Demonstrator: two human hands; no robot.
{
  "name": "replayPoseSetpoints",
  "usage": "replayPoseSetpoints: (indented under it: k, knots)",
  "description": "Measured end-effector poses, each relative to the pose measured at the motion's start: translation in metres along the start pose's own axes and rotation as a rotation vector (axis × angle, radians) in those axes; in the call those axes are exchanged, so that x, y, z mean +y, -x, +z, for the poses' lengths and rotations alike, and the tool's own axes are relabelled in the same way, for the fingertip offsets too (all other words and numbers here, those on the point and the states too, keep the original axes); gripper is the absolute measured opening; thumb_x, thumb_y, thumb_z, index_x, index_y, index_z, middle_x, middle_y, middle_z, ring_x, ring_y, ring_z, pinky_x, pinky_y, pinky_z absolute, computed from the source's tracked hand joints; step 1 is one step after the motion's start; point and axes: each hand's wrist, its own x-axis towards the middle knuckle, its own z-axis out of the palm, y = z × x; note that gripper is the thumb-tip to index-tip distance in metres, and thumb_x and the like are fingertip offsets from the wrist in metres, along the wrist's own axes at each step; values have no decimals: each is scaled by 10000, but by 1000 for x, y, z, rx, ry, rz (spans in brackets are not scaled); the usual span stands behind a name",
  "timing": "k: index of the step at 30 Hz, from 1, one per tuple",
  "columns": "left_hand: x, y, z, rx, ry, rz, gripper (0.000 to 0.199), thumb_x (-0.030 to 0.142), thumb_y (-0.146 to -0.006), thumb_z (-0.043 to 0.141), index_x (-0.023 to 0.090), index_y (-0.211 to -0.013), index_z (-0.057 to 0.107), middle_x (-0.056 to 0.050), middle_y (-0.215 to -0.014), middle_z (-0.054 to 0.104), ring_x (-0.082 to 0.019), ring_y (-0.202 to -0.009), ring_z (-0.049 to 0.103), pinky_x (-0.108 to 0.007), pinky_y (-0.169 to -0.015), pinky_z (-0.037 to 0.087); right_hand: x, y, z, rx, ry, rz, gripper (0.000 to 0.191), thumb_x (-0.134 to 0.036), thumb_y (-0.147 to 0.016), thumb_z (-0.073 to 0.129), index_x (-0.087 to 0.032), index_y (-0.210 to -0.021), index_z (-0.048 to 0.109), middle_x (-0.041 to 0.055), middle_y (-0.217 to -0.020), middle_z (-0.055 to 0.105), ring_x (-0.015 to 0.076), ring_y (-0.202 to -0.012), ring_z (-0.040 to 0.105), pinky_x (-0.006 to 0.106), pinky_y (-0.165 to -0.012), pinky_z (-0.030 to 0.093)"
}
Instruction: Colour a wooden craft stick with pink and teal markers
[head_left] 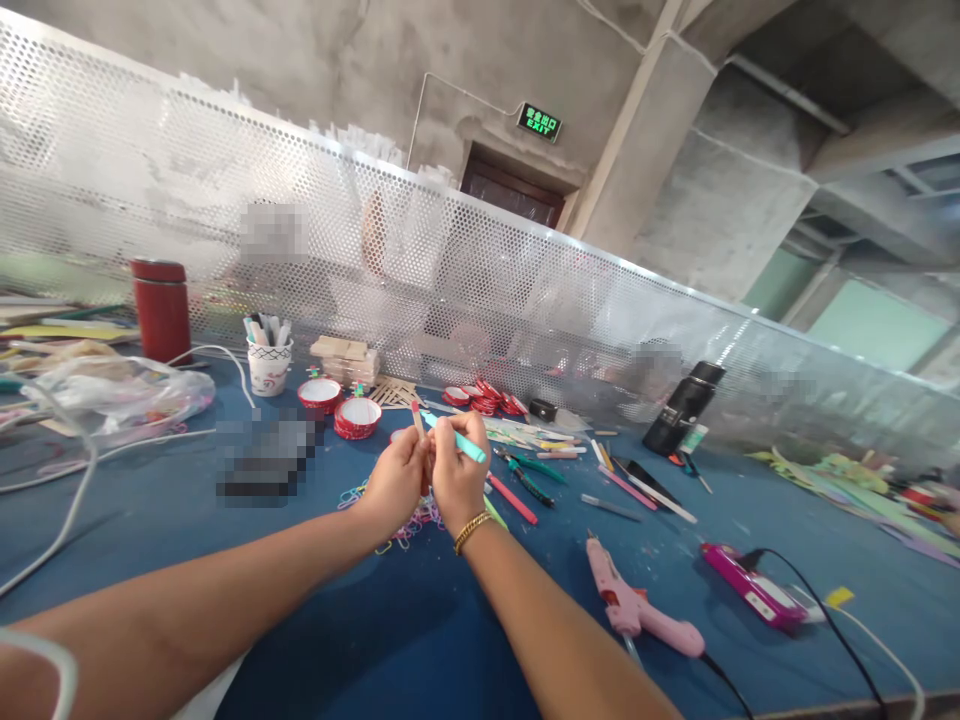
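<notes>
My left hand (396, 476) is closed around a thin wooden stick (418, 418) with a reddish top end. Pinched in my right hand (459, 485) is a turquoise marker (471, 447), its tip close to the stick. Both hands meet above the middle of the blue table, and the right wrist wears a gold bracelet (471, 530). Coloured paper clips (409, 530) lie scattered just beneath. A pink marker (512, 497) rests right of the right hand. Behind the hands stand rolls of red-edged tape (357, 417).
To the right lie green-handled pliers (529, 478), a pink glue gun (637, 605) and a magenta power strip (754, 587) with cables. A black bottle (684, 408) stands behind. A paper cup (269, 366) of markers and a red thermos (161, 310) stand left, before a perforated metal screen (420, 240).
</notes>
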Motion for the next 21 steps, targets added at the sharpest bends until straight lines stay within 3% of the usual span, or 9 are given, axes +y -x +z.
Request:
replayPoseSetpoints:
  k: [12, 17, 21]
  knots:
    - [3, 0, -2, 6, -126, 63, 273, 445, -817, 599, 184, -747, 562, 36, -552, 513, -114, -531, 463, -221, -512, 366, -2, 1, -1, -40, 30, -45, 181, -331, -901, 530, -199, -781, 499, -30, -705, 565, 126, -649, 544, 257, -650, 447]
    - [2, 0, 0, -1, -29, 20, 277, 442, -798, 623, 185, -738, 538, 50, -522, 476, -88, -451, 394, -204, -441, 302, 3, -1, 0, 22, 19, 9, 185, -330, -900, 530, -203, -773, 488, -28, -704, 572, 132, -651, 559, 269, -660, 452]
    - [2, 1, 1, -9, 38, 7, 280, 441, -783, 644, 187, -744, 533, 50, -529, 478, -89, -460, 412, -198, -442, 307, 2, 0, 0, -5, -22, 11, 176, -329, -904, 530, -203, -787, 495, -31, -707, 577, 131, -650, 569, 268, -660, 461]
